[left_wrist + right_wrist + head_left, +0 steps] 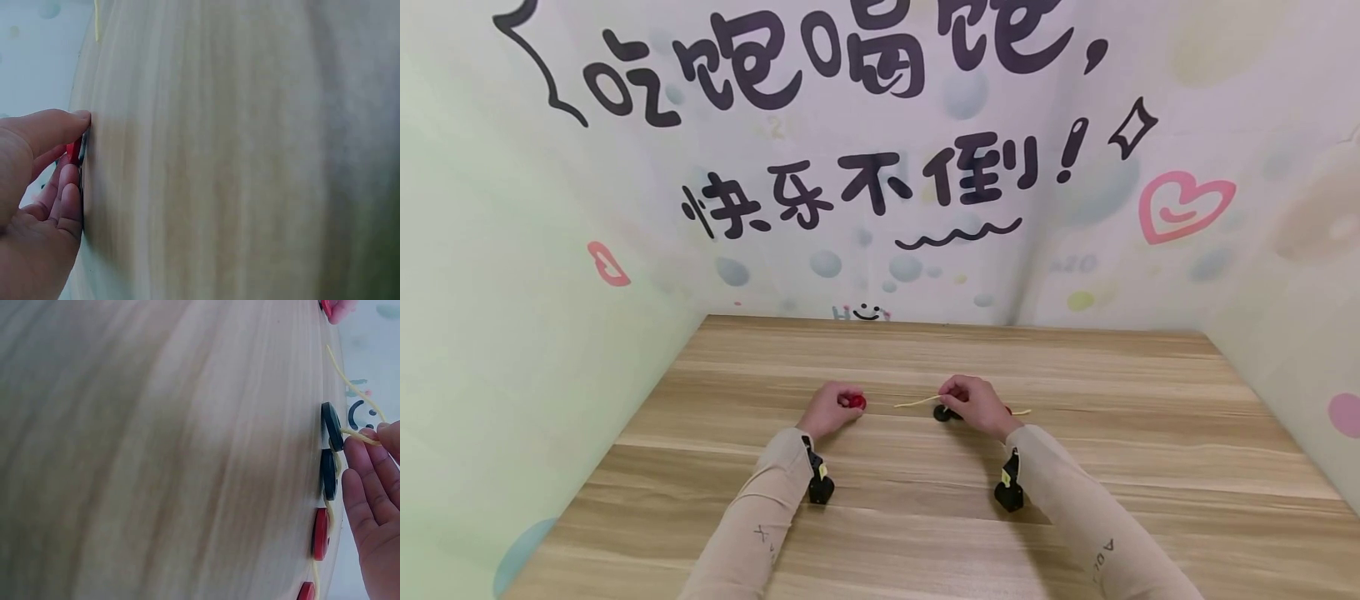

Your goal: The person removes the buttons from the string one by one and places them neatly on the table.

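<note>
On the left, my left hand (pixel 829 408) pinches a round red button (pixel 857 402) close over the table; in the left wrist view its red edge (pixel 74 150) shows between thumb and fingers. My right hand (pixel 976 402) pinches a yellow cord (pixel 362 437) between thumb and fingertips. The cord's loose end (pixel 913 403) points left toward the red button. Strung along the cord in the right wrist view are two black buttons (pixel 332 428), then two red buttons (pixel 320 534). The hand hides part of this string in the head view.
The wood-grain table (pixel 895 517) runs back to a printed wall (pixel 865 275) with lettering and bubbles. A black camera mount sits on each wrist, the left one (pixel 820 483) and the right one (pixel 1009 492).
</note>
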The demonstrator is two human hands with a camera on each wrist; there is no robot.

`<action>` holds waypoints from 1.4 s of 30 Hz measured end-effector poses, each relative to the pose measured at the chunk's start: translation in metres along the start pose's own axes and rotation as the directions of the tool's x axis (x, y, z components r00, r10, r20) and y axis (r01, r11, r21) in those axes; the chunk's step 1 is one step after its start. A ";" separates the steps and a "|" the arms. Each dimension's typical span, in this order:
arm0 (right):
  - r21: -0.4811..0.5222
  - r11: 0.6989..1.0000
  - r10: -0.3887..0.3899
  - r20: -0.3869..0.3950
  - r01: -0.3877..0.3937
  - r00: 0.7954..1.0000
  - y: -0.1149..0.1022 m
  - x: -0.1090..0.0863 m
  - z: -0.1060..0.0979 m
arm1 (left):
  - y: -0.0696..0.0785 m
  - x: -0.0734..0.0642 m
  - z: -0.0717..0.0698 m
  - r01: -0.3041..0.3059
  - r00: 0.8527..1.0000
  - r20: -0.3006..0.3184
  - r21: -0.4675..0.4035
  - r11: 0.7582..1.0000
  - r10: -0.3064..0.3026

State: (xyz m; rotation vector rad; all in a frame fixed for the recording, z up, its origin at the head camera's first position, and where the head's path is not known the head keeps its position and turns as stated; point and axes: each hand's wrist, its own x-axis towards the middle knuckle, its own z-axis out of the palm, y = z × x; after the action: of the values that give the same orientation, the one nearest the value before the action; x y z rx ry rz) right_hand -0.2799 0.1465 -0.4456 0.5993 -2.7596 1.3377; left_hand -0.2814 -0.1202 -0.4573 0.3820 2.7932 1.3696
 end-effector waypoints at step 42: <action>0.012 1.000 -0.011 -0.008 0.011 1.000 -0.011 0.004 0.009 | 0.057 0.008 0.069 -0.108 0.993 0.025 -0.107 0.988 0.112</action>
State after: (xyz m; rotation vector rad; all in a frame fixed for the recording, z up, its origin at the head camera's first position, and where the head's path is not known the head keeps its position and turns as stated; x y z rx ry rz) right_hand -0.2789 0.1321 -0.4421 0.6074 -2.7396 1.3529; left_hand -0.2687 -0.0315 -0.4545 0.5572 2.6973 1.5118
